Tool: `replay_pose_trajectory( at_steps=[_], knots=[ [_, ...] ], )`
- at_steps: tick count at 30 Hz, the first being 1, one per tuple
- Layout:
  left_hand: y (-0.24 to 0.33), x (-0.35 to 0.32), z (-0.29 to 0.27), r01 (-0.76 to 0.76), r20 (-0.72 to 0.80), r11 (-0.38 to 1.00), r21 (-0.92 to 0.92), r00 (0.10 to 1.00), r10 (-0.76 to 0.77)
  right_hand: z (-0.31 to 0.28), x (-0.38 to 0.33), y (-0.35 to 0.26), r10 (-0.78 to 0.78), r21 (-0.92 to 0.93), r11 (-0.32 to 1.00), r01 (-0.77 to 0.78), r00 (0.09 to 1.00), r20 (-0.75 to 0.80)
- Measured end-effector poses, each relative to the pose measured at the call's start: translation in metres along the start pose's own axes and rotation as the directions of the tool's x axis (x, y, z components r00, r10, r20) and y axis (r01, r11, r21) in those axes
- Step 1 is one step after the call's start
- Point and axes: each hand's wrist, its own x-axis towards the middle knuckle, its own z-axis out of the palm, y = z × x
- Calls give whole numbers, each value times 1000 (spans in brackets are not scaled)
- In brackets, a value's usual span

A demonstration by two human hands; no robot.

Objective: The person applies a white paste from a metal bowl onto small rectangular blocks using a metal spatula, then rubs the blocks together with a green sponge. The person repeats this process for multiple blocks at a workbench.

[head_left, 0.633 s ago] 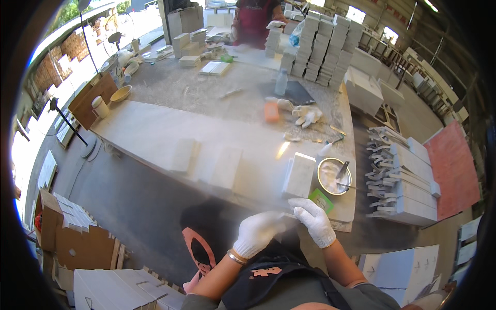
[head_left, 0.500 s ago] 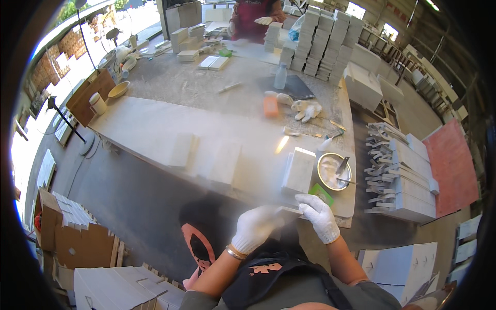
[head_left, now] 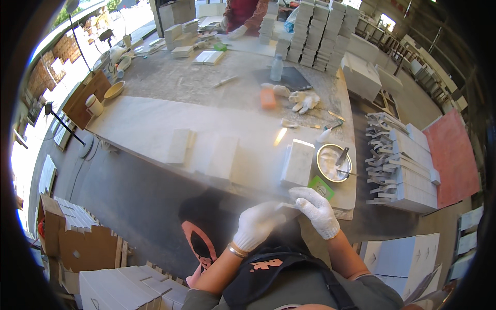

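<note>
Both my hands wear white knit gloves and meet in front of my apron, just off the table's near edge. My left hand (head_left: 258, 226) grips one side of a thin pale tile (head_left: 287, 207); haze blurs its fingers. On the tile's other end, my right hand (head_left: 318, 213) has its fingers closed along the edge. Just beyond the hands, a stack of pale tiles (head_left: 298, 163) stands on the table. Beside it are a green square packet (head_left: 321, 187) and a metal bowl of white paste (head_left: 328, 169) with a dark-handled tool in it.
Two more tile stacks sit along the near edge, one a pale block (head_left: 223, 156). Farther in lie an orange block (head_left: 268, 98), loose gloves (head_left: 304, 101) and a plastic bottle (head_left: 277, 68). Tall tile stacks (head_left: 310, 33) rise at the back, near a co-worker (head_left: 247, 14). Strapped white boxes (head_left: 408, 170) stand right.
My hands stay on the tile, nearly in place. The view has shifted slightly. Across the table, the co-worker's gloved hand has moved down and left.
</note>
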Motion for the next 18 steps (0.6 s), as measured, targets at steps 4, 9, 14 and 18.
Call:
replay_pose_trajectory(
  at_steps=[4,9,14,18],
  knots=[
    [-2,1,-1,13,-5,1000,-15,1000,-13,-3,-1,4,6,-48,999,-6,1000,0],
    [-6,2,2,-15,-61,994,-113,998,8,-11,-1,11,7,-92,996,-11,999,-46],
    [-9,2,-1,57,2,996,-65,998,-57,-13,-2,13,43,-24,999,-44,998,-49],
    [-8,2,-3,61,-3,991,-117,998,-61,-12,0,12,33,-69,997,-35,999,-38]
  ],
)
